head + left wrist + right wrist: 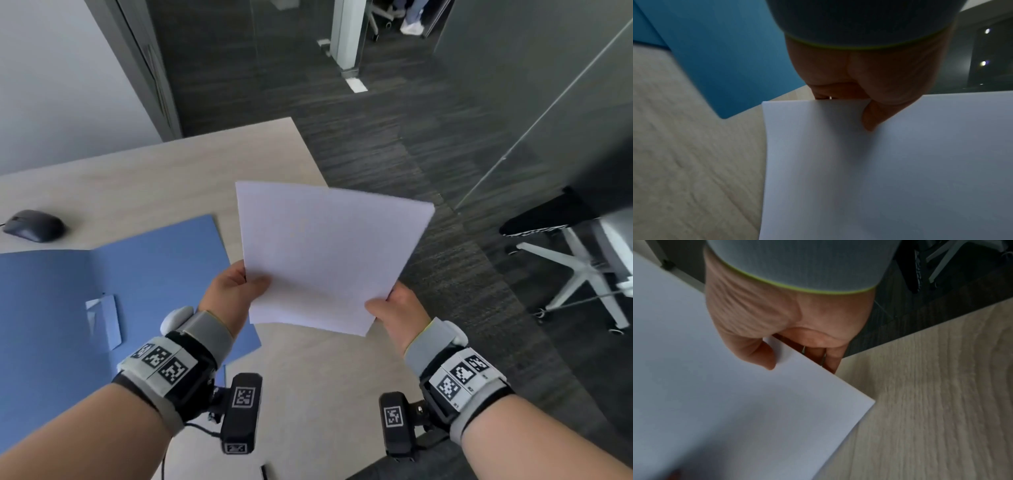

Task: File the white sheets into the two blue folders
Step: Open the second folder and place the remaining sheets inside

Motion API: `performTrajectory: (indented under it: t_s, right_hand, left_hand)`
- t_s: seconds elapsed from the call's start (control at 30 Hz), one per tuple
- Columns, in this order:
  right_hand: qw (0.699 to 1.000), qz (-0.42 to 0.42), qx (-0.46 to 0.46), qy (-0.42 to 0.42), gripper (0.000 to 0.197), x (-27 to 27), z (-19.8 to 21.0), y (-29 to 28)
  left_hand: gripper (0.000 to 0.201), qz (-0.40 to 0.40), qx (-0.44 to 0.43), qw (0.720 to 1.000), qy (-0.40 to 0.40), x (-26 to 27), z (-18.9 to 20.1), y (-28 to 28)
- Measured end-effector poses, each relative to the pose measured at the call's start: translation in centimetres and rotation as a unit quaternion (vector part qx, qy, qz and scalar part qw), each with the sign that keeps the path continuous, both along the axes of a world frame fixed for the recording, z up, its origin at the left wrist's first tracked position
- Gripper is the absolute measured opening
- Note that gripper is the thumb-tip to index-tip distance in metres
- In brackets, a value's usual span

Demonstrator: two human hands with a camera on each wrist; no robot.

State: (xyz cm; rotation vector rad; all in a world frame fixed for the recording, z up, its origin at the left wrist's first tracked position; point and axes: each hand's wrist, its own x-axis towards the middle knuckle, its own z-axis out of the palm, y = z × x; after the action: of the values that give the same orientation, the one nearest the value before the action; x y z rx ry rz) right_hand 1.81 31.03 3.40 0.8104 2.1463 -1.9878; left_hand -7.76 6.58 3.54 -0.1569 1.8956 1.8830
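Holding the white sheets (329,253) in the air above the desk (144,178), pinched by the left hand (233,291) and right hand (397,311), nothing looks filed yet in the open blue folder (68,308).

Light wood-grain bench (144,178) fills lower left. Dark grey carpet floor (394,137) from 12 to 4 o'clock. Pale wall (51,85) at 10 o'clock. Glass partition (548,102) at 2, white-legged office chair (575,260) at 3 o'clock.
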Motion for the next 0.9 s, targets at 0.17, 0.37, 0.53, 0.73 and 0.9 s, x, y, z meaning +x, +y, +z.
performTrajectory:
  t_s: [0.17,0.37,0.53,0.73,0.9]
  right_hand:
    - [0.999,-0.001,-0.004,-0.035,0.024,1.0,-0.8,-1.1]
    - [0.998,-0.032,0.012,-0.045,0.025,1.2,-0.9,-2.2]
    - [0.996,-0.031,0.041,-0.070,0.010,0.6,-0.8,-3.5]
    - [0.997,0.060,0.003,-0.054,0.021,-1.8,0.7,-8.3]
    - [0.988,0.134,0.001,-0.079,0.024,-4.1,-0.8,-13.2]
  left_hand:
    - [0.023,-0.023,-0.067,0.997,0.022,2.2,0.4,-0.1]
    - [0.013,-0.059,-0.142,0.988,0.029,3.2,0.2,-0.9]
    - [0.019,-0.066,-0.159,0.985,0.010,3.4,0.0,-2.6]
    - [0.010,0.027,-0.140,0.987,-0.068,3.0,0.3,-7.5]
    - [0.028,0.066,-0.192,0.970,-0.133,3.0,-1.6,-13.3]
